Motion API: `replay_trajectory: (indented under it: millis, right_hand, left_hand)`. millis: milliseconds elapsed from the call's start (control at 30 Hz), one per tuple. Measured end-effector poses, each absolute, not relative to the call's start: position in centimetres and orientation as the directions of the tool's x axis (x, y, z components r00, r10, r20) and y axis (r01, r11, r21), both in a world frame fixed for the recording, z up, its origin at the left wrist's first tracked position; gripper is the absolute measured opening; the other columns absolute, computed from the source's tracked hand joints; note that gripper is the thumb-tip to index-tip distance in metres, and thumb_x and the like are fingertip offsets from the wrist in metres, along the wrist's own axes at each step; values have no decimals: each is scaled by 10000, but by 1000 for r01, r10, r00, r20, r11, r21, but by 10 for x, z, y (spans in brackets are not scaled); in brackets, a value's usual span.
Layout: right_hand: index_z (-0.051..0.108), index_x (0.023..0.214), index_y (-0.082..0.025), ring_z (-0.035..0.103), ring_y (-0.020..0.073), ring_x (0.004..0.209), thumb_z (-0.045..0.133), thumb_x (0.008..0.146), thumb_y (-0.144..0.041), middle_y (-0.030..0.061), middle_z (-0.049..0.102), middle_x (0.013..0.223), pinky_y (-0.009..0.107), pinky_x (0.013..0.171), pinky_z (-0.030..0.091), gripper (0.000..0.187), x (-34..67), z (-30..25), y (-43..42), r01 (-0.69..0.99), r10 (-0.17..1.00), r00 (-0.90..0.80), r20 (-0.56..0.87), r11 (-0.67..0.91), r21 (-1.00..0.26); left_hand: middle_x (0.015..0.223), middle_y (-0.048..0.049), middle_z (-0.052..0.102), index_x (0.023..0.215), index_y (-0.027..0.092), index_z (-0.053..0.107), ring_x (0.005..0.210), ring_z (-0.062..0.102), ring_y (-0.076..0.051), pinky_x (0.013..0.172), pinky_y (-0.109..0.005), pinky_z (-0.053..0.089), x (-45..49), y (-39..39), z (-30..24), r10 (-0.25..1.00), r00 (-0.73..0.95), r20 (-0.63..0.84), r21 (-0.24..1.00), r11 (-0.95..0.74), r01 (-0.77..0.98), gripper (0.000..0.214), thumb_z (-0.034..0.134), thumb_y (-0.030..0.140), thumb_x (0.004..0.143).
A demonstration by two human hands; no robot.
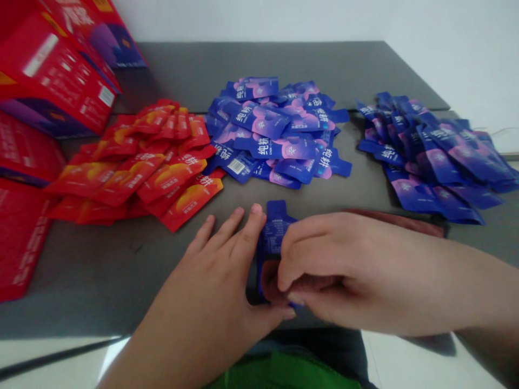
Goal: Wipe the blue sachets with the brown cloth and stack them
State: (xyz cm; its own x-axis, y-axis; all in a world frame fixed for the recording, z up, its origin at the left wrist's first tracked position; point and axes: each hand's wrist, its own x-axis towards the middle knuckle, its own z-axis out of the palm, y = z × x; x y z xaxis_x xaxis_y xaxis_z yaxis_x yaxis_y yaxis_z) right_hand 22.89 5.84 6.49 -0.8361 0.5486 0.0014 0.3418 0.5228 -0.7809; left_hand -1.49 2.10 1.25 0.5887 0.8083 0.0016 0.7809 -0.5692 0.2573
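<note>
A blue sachet [276,233] with small print on its upward side lies on the grey table in front of me. My left hand [223,270] rests flat beside it, fingers stretched out, with the index finger and thumb at the sachet's left and lower edges. Bunched in the closed fingers of my right hand [344,265] is a brown cloth [271,281], which presses on the lower part of the sachet. More of that brown fabric seems to show behind my right wrist. The sachet's right side is hidden under my right hand.
Beyond my hands lies a heap of blue sachets [275,129]. A pile of red-orange sachets [141,167] is on the left, and another blue pile [433,156] on the right. Red boxes [65,81] stand at the far left. The grey table [194,65] meets a white wall.
</note>
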Motion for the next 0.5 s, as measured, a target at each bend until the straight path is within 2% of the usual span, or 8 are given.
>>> replay_trajectory:
  millis: [67, 133, 333, 500]
  right_hand:
    - [747, 1016, -207, 693, 134, 1018, 701, 972, -58, -16, 770, 1027, 241, 939, 503, 162, 223, 63, 54, 340, 488, -871, -50, 528, -779]
    - [745, 974, -207, 684, 149, 993, 694, 1011, -120, -8, 751, 990, 280, 921, 507, 107, 218, 58, 52, 385, 486, -870, -86, 560, -733]
    - [745, 1001, -212, 673, 202, 1019, 654, 1060, -230, 26, 723, 1059, 351, 901, 511, 110, 217, 48, 54, 531, 638, -766, -85, 553, -642]
    - [755, 1084, -202, 690, 228, 979, 598, 1078, -244, 58, 719, 1081, 371, 880, 504, 163, 221, 39, 62, 681, 780, -625, -22, 531, -504]
  left_hand:
    - [1719, -194, 451, 1692, 151, 274, 1587, 444, -430, 1278, -714, 366, -17, 23, 14, 818, 576, -10, 267, -553, 789, 1145, 813, 645, 811]
    - [1711, -189, 469, 1692, 151, 271, 1585, 448, -425, 1287, -714, 350, -18, 25, 14, 817, 576, -21, 282, -548, 788, 1152, 825, 624, 800]
    - [1747, -180, 416, 1730, 182, 178, 1617, 394, -417, 1327, -686, 295, -21, 23, 10, 814, 580, -38, 293, -546, 785, 1296, 893, 638, 750]
    - [1769, -203, 357, 1723, 160, 211, 1638, 355, -407, 1343, -663, 268, -23, 22, 9, 811, 584, -29, 271, -556, 786, 1263, 868, 683, 780]
